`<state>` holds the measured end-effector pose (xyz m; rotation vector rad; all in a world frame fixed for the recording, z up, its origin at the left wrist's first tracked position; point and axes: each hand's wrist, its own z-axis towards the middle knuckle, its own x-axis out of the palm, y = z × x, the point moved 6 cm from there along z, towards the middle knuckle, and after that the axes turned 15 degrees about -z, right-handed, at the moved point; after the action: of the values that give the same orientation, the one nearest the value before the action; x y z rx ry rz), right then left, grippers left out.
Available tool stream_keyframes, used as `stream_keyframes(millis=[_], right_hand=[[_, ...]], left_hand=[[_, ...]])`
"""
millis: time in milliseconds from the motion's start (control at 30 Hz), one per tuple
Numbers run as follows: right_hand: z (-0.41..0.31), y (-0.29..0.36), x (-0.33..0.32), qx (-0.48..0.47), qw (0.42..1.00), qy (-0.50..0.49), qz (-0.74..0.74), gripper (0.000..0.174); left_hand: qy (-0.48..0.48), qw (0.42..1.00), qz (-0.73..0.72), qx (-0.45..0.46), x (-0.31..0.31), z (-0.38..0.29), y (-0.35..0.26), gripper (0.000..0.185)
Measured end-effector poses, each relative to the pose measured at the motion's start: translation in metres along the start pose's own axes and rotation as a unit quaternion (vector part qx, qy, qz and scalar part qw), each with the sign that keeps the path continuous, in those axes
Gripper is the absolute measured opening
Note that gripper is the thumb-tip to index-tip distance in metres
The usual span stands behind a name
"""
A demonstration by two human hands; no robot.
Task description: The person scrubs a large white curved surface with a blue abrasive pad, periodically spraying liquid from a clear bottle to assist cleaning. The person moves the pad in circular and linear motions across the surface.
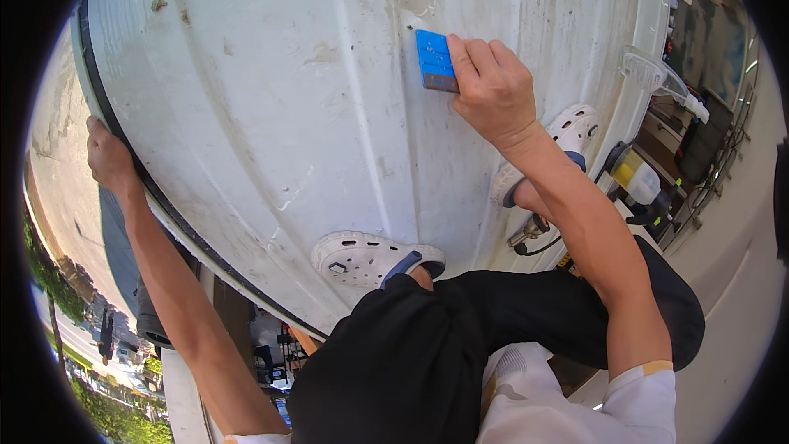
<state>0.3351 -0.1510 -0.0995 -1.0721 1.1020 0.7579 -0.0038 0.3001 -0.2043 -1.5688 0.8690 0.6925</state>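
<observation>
My right hand (pixel 493 89) grips a blue plastic squeegee (pixel 435 58) with a dark brown strip along one edge. The squeegee lies against a white ribbed metal panel (pixel 296 111), which looks like a vehicle roof, marked with dirt, scuffs and small specks. Over at the panel's left rim, my left hand (pixel 111 154) holds on to the edge beside a black rubber seal (pixel 126 142). Its fingertips are partly hidden behind that edge.
My feet in white clogs (pixel 363 259) rest on the panel. Along its right side are a clear spray bottle (pixel 647 71), a heat gun (pixel 527 234) with a black cord, and a yellow and white container (pixel 635 176). Beyond the left edge the ground shows far below, with a person (pixel 106 336) standing there.
</observation>
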Motion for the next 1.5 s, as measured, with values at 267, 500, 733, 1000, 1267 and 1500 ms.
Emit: stream_keyframes(millis=[267,500,733,1000,1267,1500], right_hand=[[-0.027,0.008,-0.008,-0.024,0.994,0.094,0.044,0.051],[0.051,-0.033,0.012,0.019,0.998,0.022,-0.049,0.021],[-0.006,-0.004,-0.004,-0.003,0.999,0.035,0.013,0.031],[-0.004,0.01,-0.011,-0.045,0.997,0.063,0.028,0.027],[0.064,-0.024,0.011,-0.014,0.999,0.033,-0.037,0.015],[0.052,-0.039,0.01,0.013,0.998,0.028,-0.062,0.01]], left_hand=[[0.004,1.0,-0.002,0.006,-0.005,-0.014,-0.003,0.071],[0.025,1.0,-0.017,0.002,0.008,-0.003,0.011,0.072],[-0.013,1.0,0.014,0.009,0.004,0.003,-0.002,0.075],[-0.019,0.999,0.022,0.031,0.0,-0.001,0.004,0.074],[-0.003,1.0,-0.007,0.026,0.005,0.0,0.011,0.074],[0.005,1.0,0.0,0.001,0.006,0.009,0.012,0.075]])
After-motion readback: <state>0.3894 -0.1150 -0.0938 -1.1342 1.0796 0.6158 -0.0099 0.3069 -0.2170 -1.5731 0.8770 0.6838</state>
